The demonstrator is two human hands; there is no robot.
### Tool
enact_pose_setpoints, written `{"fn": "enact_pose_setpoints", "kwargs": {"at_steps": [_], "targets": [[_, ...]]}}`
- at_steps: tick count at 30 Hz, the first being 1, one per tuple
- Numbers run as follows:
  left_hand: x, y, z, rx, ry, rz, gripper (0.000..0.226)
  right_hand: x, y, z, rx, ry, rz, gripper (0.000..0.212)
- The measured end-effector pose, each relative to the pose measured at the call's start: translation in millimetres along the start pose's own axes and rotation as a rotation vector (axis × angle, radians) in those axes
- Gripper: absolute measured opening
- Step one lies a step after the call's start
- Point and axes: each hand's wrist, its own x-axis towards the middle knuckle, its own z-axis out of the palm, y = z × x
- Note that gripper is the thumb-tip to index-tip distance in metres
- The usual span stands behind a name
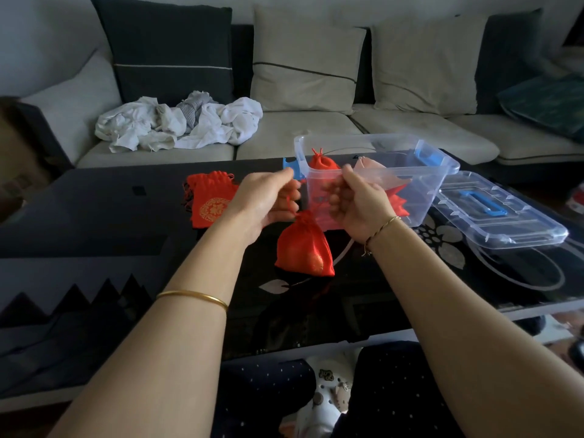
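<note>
1. Head view, the work: a filled red satin drawstring pouch with a gold pattern [305, 249] hangs upright over the middle of the black glass surface [104, 216], just in front of the box. Whether its bottom touches the surface, I cannot tell.
2. Head view, left hand [268, 202]: the grip is closed, fingers curled, pinching the thin red drawstring [295, 213] right above the pouch's gathered neck.
3. Head view, right hand [358, 205]: the grip is closed too, fingers curled tight on the other end of the drawstring, level with the left hand and just beside it. The 2 hands do not touch.
4. Head view, box: a clear plastic storage box with blue latches [420, 191] stands open near the far edge, right of centre. Inside lie 1 tied red pouch [322, 162] and a pale pink pouch [369, 167].
5. Head view, lid: the clear plastic lid with a blue handle [505, 226] lies flat beside the box, toward the right edge.
6. Head view, stock: a stack of flat red pouches with a gold emblem [210, 200] lies left of the hands, toward the far edge.
7. Head view, behind: a pile of white cloths [177, 126] sits on the beige sofa [300, 134].
</note>
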Motion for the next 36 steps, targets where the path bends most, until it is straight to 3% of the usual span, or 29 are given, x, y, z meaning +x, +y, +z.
{"fn": "enact_pose_setpoints", "kwargs": {"at_steps": [4, 8, 15, 21, 24, 28, 36], "targets": [[-4, -3, 1, 0.200, -0.143, 0.033, 0.012, -4, -6, 14, -0.137, -0.095, -0.135, 0.034], [-3, -4, 2, 0.301, -0.154, 0.064, 0.011, -3, -3, 18, -0.333, -0.108, -0.199, 0.034], [-1, -5, 4, 0.256, -0.097, 0.047, 0.011, -7, -4, 14, -0.416, -0.044, 0.017, 0.030], [2, -7, 5, 0.222, -0.009, 0.031, 0.012, -10, -6, 10, -0.478, -0.096, -0.054, 0.008], [3, -8, 5, 0.192, 0.034, 0.025, 0.016, -12, -4, 6, -0.580, -0.098, -0.164, 0.023], [4, -8, 7, 0.146, 0.075, 0.009, 0.013, -14, -2, 6, -0.968, -0.174, -0.407, 0.015], [4, -6, 7, 0.102, 0.116, -0.010, 0.012, -13, 1, 10, -1.204, -0.147, -0.637, 0.007]]}}
